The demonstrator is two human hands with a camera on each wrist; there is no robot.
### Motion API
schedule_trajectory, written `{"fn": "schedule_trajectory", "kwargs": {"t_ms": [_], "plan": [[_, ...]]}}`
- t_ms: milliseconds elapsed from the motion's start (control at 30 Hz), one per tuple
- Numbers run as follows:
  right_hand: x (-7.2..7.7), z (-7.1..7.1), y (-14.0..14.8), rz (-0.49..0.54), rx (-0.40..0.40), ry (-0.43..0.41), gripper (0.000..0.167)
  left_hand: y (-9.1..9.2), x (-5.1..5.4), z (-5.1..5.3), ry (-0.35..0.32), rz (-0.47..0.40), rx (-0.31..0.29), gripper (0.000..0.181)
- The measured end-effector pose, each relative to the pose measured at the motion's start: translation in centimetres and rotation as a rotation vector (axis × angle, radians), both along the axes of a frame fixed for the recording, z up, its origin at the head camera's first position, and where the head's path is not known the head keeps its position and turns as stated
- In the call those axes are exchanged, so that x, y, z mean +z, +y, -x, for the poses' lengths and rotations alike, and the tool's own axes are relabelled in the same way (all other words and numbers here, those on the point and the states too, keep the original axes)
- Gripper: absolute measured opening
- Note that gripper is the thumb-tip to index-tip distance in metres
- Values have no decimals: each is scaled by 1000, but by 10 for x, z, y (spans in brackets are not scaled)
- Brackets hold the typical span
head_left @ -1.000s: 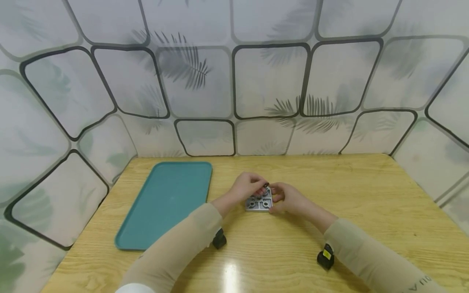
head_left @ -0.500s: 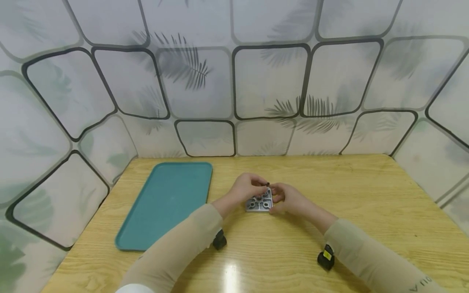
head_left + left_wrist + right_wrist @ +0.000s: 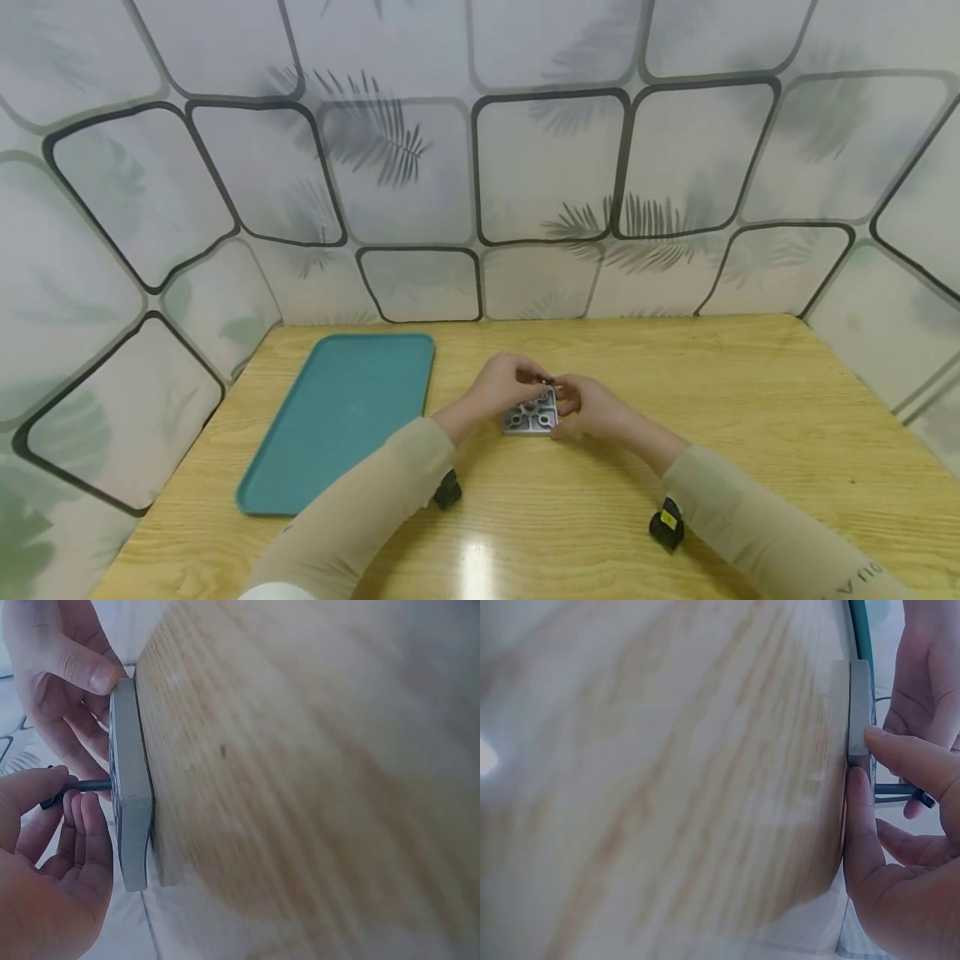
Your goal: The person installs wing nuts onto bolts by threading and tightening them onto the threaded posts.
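A light grey square plate (image 3: 530, 418) with round holes and ribs lies on the table, its thin side (image 3: 133, 761) showing in the left wrist view. From its upper face stands a dark threaded bolt (image 3: 93, 784). My left hand (image 3: 504, 385) pinches the bolt's dark head (image 3: 49, 801) between thumb and fingers, over the plate's far part. How deep the bolt sits is hidden. At the plate's right side, my right hand (image 3: 597, 407) grips the edge, the thumb (image 3: 900, 754) on the side and a finger low against it.
A teal tray (image 3: 345, 417) lies on the left of the wooden table (image 3: 570, 533). Behind the table hangs a patterned curtain-like wall (image 3: 555, 167). Black wrist cameras (image 3: 667, 527) sit below both sleeves.
My left fingers have shifted slightly at the bolt, and its dark head sits at a different angle. The plate and my right hand stay nearly in place.
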State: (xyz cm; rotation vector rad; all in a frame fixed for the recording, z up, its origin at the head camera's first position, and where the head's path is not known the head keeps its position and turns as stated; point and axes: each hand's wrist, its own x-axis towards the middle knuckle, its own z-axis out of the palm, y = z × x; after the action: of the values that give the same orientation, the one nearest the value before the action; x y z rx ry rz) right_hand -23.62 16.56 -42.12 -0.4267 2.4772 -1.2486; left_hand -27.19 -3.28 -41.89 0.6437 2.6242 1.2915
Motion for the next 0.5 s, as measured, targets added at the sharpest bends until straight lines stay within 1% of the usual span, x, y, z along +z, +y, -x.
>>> {"fn": "schedule_trajectory", "kwargs": {"t_ms": [100, 200, 300, 400, 500], "plan": [[1, 0, 0, -13, -6, -11, 83, -2, -2, 1, -17, -33, -15, 17], [2, 0, 0, -13, -9, -23, 83, -3, -4, 2, -57, -79, -22, 19], [2, 1, 0, -10, -1, -26, 83, -4, -4, 2, -89, -106, -22, 19], [2, 1, 1, -2, 1, -26, 84, -4, -3, 2, -108, -110, -18, 19], [1, 2, 1, -8, 0, -18, 85, -3, -2, 2, -108, -113, -23, 20]]}}
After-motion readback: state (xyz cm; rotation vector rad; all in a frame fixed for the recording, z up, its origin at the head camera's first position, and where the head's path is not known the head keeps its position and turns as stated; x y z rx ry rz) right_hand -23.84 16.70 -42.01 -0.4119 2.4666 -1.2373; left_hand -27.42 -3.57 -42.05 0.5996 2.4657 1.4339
